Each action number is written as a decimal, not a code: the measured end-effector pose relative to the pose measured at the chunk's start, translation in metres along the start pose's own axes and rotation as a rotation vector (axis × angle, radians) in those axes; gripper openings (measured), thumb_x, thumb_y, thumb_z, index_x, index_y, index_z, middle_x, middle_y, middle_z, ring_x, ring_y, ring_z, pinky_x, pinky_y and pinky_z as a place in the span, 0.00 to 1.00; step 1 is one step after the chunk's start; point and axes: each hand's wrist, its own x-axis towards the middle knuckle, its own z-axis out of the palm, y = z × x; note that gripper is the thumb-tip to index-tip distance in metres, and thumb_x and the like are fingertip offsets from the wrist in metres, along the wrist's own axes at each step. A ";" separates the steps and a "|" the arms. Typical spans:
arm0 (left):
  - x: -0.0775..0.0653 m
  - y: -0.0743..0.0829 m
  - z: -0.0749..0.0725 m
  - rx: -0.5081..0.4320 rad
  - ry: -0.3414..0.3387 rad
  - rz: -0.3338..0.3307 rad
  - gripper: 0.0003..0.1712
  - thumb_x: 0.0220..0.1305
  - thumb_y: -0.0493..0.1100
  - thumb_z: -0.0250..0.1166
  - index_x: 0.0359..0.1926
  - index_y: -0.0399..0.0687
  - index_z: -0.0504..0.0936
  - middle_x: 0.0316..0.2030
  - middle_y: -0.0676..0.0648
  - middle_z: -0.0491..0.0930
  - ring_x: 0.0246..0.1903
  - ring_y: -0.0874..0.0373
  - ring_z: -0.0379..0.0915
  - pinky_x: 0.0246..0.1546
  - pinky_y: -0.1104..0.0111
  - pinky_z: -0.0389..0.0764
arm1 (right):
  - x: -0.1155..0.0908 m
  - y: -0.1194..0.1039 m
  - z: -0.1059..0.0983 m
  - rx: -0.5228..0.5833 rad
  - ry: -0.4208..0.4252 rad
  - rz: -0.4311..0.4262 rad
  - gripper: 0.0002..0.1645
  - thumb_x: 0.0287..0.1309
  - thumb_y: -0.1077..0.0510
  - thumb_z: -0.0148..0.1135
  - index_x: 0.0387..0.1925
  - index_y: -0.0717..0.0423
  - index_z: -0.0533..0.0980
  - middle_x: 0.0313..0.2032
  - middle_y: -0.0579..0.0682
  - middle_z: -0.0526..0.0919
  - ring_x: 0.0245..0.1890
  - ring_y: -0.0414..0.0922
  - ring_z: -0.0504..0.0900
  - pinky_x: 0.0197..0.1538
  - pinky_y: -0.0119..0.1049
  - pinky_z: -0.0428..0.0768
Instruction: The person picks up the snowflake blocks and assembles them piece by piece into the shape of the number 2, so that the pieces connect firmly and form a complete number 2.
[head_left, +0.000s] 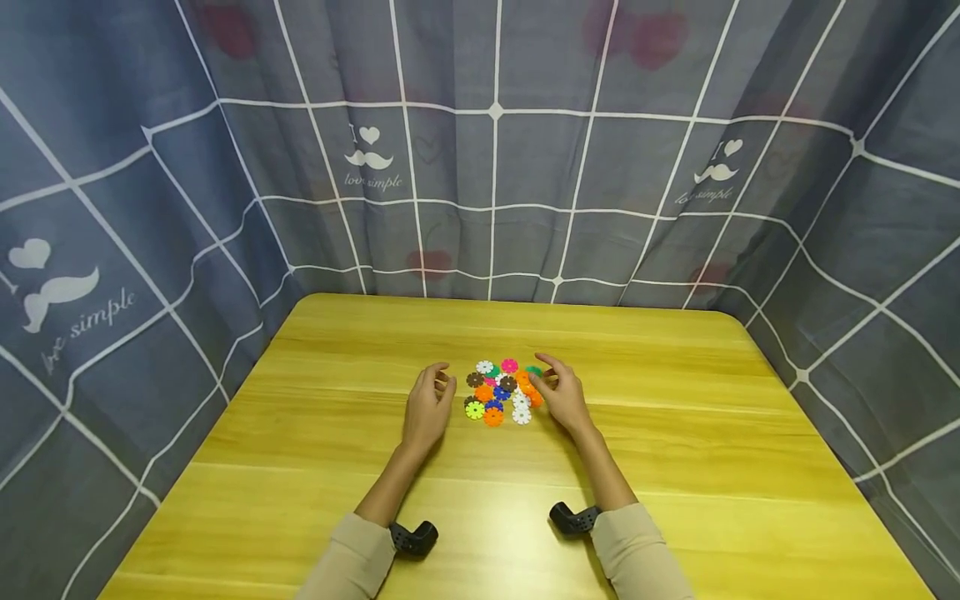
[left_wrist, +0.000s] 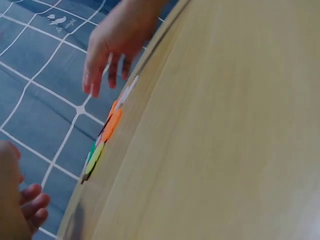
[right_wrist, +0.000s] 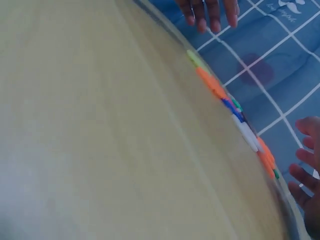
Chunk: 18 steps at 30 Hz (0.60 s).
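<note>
A loose pile of small notched plastic discs lies mid-table, several overlapping. In the head view a yellow-green disc (head_left: 475, 410), an orange disc (head_left: 492, 417) and a white disc (head_left: 521, 415) mark its near side, with a pink disc (head_left: 510, 366) at the back. To the left of the pile is my left hand (head_left: 429, 408), fingers loosely bent and holding nothing. My right hand (head_left: 566, 400) is at the right side, its thumb and fingers apart and overlapping the outermost orange and green discs in this view. Both wrist views show the discs (left_wrist: 112, 125) low along the tabletop, the hands above.
The wooden table (head_left: 660, 467) extends on all sides of the discs. A grey-blue checked curtain (head_left: 450, 158) hangs behind it and along both sides. Black wrist-worn devices (head_left: 415, 540) sit at the cuffs of both beige sleeves (head_left: 352, 554).
</note>
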 end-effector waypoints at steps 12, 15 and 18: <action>-0.009 -0.020 0.011 0.062 -0.118 0.060 0.19 0.64 0.44 0.59 0.53 0.39 0.74 0.34 0.48 0.75 0.31 0.59 0.71 0.33 0.67 0.75 | 0.004 0.011 0.012 -0.045 -0.031 0.004 0.28 0.56 0.57 0.64 0.58 0.60 0.71 0.34 0.54 0.74 0.31 0.47 0.69 0.34 0.37 0.69; -0.009 -0.021 0.013 0.089 -0.147 0.084 0.20 0.63 0.45 0.61 0.52 0.39 0.75 0.33 0.48 0.75 0.32 0.57 0.71 0.34 0.65 0.75 | 0.007 0.011 0.012 -0.081 -0.035 0.005 0.27 0.54 0.58 0.65 0.56 0.58 0.73 0.33 0.52 0.75 0.32 0.47 0.68 0.35 0.38 0.67; -0.008 -0.022 0.015 0.112 -0.163 0.117 0.20 0.61 0.46 0.62 0.50 0.39 0.77 0.31 0.48 0.76 0.31 0.57 0.70 0.34 0.65 0.73 | 0.009 0.013 0.014 -0.135 -0.039 -0.010 0.26 0.54 0.58 0.66 0.56 0.56 0.74 0.34 0.52 0.77 0.32 0.46 0.67 0.35 0.38 0.66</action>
